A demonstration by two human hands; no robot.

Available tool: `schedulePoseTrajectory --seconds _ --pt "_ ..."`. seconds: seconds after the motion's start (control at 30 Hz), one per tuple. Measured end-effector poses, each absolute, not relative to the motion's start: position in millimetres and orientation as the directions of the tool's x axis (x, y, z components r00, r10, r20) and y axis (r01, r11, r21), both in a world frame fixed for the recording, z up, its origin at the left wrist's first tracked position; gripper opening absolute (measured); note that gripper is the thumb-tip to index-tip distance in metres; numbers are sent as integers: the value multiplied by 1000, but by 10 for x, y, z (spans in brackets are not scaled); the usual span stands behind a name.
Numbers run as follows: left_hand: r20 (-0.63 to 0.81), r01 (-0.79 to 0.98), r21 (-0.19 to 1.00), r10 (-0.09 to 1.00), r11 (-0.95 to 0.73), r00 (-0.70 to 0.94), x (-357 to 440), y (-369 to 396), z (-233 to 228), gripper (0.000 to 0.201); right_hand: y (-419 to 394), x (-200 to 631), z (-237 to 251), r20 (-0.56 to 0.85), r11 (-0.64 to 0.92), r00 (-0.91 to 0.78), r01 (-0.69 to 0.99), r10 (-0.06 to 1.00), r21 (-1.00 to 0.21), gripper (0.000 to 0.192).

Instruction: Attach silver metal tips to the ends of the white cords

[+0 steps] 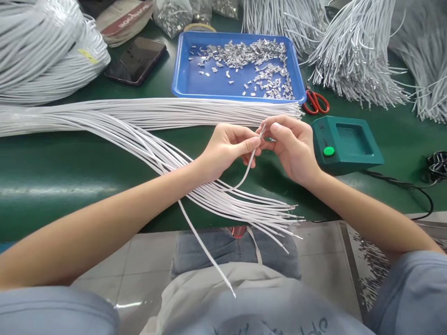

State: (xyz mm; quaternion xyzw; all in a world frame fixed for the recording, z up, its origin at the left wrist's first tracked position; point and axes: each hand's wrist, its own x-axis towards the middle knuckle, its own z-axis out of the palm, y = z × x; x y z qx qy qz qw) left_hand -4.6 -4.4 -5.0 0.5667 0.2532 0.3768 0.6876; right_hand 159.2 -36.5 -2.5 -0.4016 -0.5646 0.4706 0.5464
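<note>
Both hands meet above the green worktop [70, 172]; the left hand [226, 149] pinches one white cord [248, 166] near its tip, fingers closed on it; the right hand [291, 144] closes its fingertips at the same tip (any clip is too small to tell); more cords [157, 153] fan beneath; a blue tray [188, 83] of metal clips lies beyond.

a factory workbench: green mat [70, 177], heaped white cords [356, 56], tray of metal clips [195, 83].

Two bare forearms reaching forward and converging at centre, left hand [228, 148] and right hand [291, 145] raised side by side, fingers curled, thumbs and forefingers pinched, fingertips nearly touching.
</note>
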Motion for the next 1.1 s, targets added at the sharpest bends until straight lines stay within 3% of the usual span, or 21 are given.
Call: schedulePoseTrajectory --seconds 0.27,0.47,0.7,1.1 --pt "89 -221 974 798 56 596 -43 -55 -24 41 -361 1570 6 271 269 -100 -31 957 -963 31" --pt "67 -218 973 802 81 594 -40 -50 -16 43 -357 1580 29 309 322 -143 83 940 -943 37" --pt "46 -254 959 809 129 586 -44 -44 -27 39 -366 1567 -48 268 268 -44 -6 962 -963 28" --pt "105 -187 982 803 9 587 -47 -42 -8 44 -402 1543 -17 346 349 -54 63 937 -935 22"
